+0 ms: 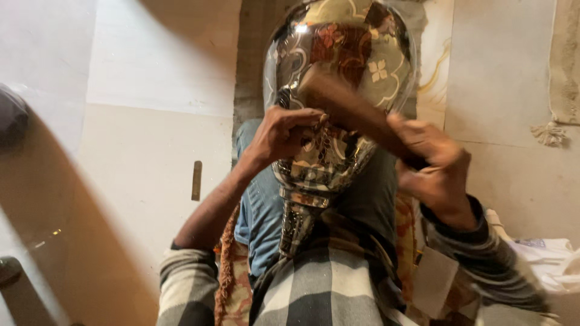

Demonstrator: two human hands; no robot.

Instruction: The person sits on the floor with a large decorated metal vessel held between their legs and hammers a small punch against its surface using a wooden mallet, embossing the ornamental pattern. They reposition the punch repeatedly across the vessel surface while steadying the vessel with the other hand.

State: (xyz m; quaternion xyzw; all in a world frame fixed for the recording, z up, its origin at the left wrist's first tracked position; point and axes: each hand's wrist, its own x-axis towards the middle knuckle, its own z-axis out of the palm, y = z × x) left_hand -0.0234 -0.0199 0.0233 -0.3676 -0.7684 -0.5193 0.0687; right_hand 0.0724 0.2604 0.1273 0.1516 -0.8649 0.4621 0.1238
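Observation:
A large shiny metal vase (pixel 338 54) with a bulbous mirrored body rests on my lap, its narrow neck pointing toward me. Coloured floral patterns reflect in its surface. My left hand (pixel 281 133) presses against the vase's lower body, fingers curled on the metal. My right hand (pixel 435 163) grips a brown wooden tool (pixel 344 105), blurred by motion, whose far end lies against the middle of the vase. My sleeves are checked grey and white.
Pale tiled floor (pixel 151 151) spreads to the left, with a small flat brown stick (pixel 196 180) lying on it. A fringed rug edge (pixel 553 130) is at the far right. White cloth or paper (pixel 550 256) lies at the lower right. A dark object (pixel 11 115) sits at the left edge.

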